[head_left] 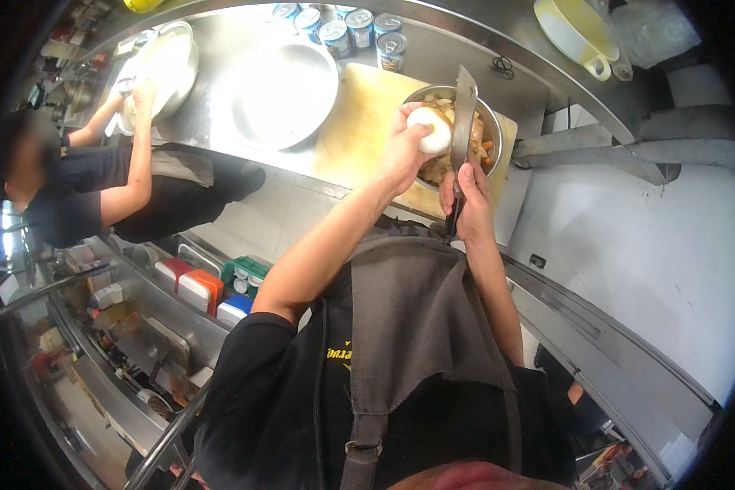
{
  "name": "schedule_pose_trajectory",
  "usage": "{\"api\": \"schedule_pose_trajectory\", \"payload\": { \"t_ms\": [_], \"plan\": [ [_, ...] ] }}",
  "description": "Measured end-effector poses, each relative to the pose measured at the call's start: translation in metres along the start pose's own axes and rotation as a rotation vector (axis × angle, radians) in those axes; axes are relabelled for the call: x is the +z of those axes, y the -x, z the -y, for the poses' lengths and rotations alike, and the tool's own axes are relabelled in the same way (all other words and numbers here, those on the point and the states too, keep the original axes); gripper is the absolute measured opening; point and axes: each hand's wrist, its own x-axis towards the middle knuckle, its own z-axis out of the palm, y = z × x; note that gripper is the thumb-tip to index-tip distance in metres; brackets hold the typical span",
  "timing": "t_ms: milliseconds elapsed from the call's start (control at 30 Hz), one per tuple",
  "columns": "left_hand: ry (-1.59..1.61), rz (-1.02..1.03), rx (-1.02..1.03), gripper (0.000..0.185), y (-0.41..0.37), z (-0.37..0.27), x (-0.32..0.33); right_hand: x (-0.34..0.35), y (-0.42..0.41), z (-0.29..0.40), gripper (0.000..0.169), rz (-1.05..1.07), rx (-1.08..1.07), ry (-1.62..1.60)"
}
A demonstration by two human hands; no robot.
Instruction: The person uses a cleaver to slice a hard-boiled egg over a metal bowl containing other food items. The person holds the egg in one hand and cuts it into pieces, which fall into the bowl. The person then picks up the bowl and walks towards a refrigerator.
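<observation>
Over a metal bowl (498, 131), my left hand (406, 147) grips a pale, rounded onion (432, 130). A broad-bladed knife (463, 116) is held upright by its black handle in my right hand (473, 199). Its blade stands just right of the onion; whether the two touch I cannot tell. Inside the bowl lie vegetable peelings and scraps (441, 171), some of them orange. The bowl rests on the right part of a yellowish cutting board (361, 122), partly hidden by my hands and the blade.
Left of the board stands a wide metal basin (285, 98), washed out by glare. Several blue cans (360, 29) line the counter's back. Further left, another person (86, 184) works with both hands at a large pale tub (180, 67). A yellow dish (576, 33) sits on the upper shelf.
</observation>
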Motion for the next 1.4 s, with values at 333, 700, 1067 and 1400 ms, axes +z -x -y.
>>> {"api": "schedule_pose_trajectory", "payload": {
  "t_ms": [333, 700, 1067, 1400],
  "plan": [
    [-0.129, 0.018, 0.007, 0.061, 0.001, 0.004, -0.002, -0.004, -0.001, 0.002, 0.067, -0.069, 0.019, 0.099],
    [-0.239, 0.015, 0.021, 0.070, 0.005, 0.011, -0.003, 0.004, 0.008, 0.001, 0.071, -0.083, 0.000, 0.122],
    [-0.088, 0.122, -0.182, 0.059, 0.007, 0.002, -0.017, -0.014, 0.006, -0.003, 0.058, -0.143, 0.038, -0.026],
    [-0.275, -0.001, -0.044, 0.066, 0.011, -0.002, -0.001, -0.026, 0.016, -0.020, 0.056, -0.027, 0.237, -0.284]
  ]
}}
